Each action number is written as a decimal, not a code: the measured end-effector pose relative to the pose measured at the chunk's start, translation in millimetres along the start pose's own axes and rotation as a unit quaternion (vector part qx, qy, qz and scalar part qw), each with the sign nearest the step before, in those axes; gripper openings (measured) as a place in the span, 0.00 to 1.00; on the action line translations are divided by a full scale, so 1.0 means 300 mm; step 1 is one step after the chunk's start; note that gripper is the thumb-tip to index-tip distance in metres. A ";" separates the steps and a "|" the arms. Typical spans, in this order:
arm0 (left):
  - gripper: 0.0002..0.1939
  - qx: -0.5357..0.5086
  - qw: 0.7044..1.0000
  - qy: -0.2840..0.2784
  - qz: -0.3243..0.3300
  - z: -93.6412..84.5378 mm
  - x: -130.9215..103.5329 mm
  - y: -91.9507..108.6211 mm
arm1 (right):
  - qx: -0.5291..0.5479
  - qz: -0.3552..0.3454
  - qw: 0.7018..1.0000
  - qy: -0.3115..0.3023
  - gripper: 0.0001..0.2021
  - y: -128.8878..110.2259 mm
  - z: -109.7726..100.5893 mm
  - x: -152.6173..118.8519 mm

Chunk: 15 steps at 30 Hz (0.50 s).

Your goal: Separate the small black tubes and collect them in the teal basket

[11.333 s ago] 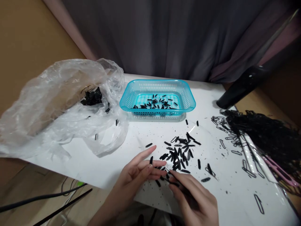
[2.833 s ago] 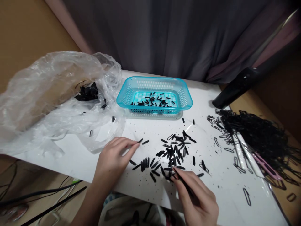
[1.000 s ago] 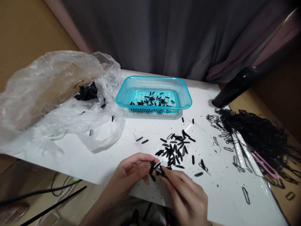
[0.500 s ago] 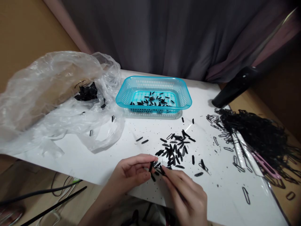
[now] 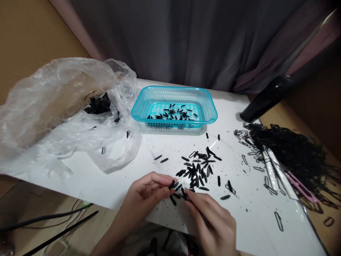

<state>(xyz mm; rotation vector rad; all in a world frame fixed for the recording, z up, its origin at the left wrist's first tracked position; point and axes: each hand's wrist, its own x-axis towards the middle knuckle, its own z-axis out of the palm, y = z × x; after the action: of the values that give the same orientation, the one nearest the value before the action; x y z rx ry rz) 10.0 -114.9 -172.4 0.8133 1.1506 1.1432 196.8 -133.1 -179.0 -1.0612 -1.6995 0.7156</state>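
Between the thumb and fingertips of my left hand (image 5: 145, 193) is a small black elongated piece (image 5: 172, 184). My right hand (image 5: 213, 217) is closed in a pinch on a thin dark object (image 5: 183, 194); most of it is hidden by the fingers, so its kind is unclear. The two hands are close together, fingertips apart, low over the white tabletop (image 5: 149, 145). Just beyond them lies a loose pile of similar black pieces (image 5: 197, 174), with a few more under the fingertips. A blue plastic basket (image 5: 174, 89) farther back holds several such pieces.
Crumpled clear plastic bag (image 5: 61, 135) covers the left side, with black scraps in it. At right is a heap of thin black loops (image 5: 290, 149) beside a pink-handled tool (image 5: 301, 186). A black cylinder (image 5: 266, 99) leans behind it. Cables (image 5: 48, 217) hang below left.
The black piece in my left fingers has turned from upright to a slanted position. My right hand has shifted slightly right, away from the left.
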 end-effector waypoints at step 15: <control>0.03 0.061 0.995 -0.004 0.084 -0.004 -0.009 -0.025 | -0.005 -0.003 1.000 -0.026 0.16 0.012 -0.002 -0.010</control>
<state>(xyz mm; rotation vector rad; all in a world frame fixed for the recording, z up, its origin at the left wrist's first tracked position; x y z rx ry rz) 10.8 -119.4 -179.1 1.0237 1.1707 1.2148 198.8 -134.1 -183.0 -1.0521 -1.7522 0.7372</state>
